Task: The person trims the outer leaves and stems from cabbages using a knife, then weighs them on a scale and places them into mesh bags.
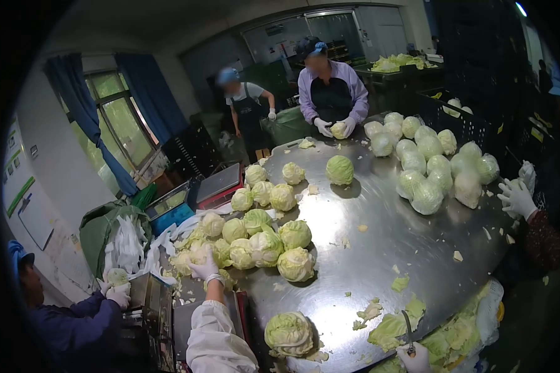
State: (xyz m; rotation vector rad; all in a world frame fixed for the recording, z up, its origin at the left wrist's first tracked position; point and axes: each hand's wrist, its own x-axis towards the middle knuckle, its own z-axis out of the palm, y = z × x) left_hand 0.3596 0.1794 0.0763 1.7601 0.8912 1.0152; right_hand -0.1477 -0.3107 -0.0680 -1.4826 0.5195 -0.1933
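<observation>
1. Cabbages (266,248): pale green, round, clustered left on table (367,267), many touching.
2. Knife (409,328): thin dark curved blade pointing away, tip bending left, gripped in right hand (415,359), beside loose leaves (389,329).

Tally. Wearer's hands: 2, left hand (204,268) and right hand (415,359). Curved knife (408,327): 1. Metal table (367,255): 1. Bare cabbages in nearer cluster (266,247): at least 8; overlap and the left hand hide the exact number. Bare cabbages in farther cluster (283,197): 5. Bare cabbages standing singly (340,170): 2. Wrapped cabbages on tabletop (429,147): approx. 18, crowded. Co-workers (333,99): at least 4, two of them holding 1 cabbage (338,130) each. Blue curtains (78,105): 2. Clipboard (36,221): 1.
</observation>
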